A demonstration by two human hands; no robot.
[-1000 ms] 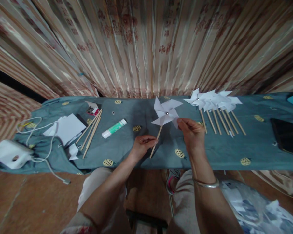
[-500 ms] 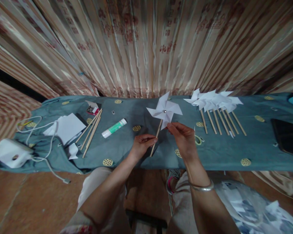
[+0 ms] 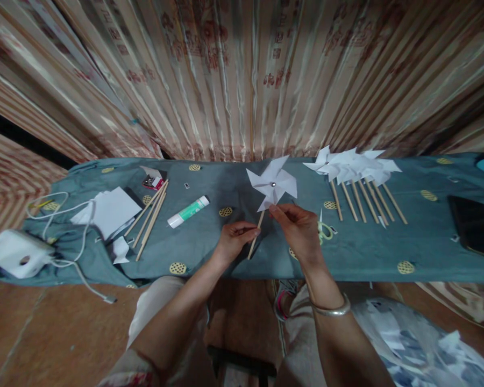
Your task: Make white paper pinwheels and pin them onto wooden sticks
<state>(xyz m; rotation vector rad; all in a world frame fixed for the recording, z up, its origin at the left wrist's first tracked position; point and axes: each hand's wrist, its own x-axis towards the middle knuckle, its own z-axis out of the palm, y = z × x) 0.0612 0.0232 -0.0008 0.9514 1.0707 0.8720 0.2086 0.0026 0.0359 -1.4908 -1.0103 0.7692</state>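
A white paper pinwheel [image 3: 278, 183] with a silver pin at its centre stands raised over the table on a wooden stick [image 3: 255, 241]. My left hand [image 3: 237, 241] pinches that stick between thumb and fingers, below the paper. With thumb and forefinger closed, my right hand [image 3: 298, 228] touches the lowest blade of the pinwheel. A pair of scissors [image 3: 325, 231] with pale green handles lies just right of my right hand, partly hidden by it. Left of my hands rests a green and white glue stick [image 3: 189, 212].
Several finished pinwheels [image 3: 358, 165] lie overlapping at the back right, near a black phone [image 3: 474, 224]. On the left are loose sticks [image 3: 153, 223], a box of pins [image 3: 153, 180], white paper sheets [image 3: 113, 209] and a white charger [image 3: 20, 252] with cables. A plastic bag of paper scraps [image 3: 411, 344] sits below.
The pinwheel's paper head has turned on its pin. My right hand has moved slightly left along with the lowest blade, showing more of the scissors. My left hand stays on the stick.
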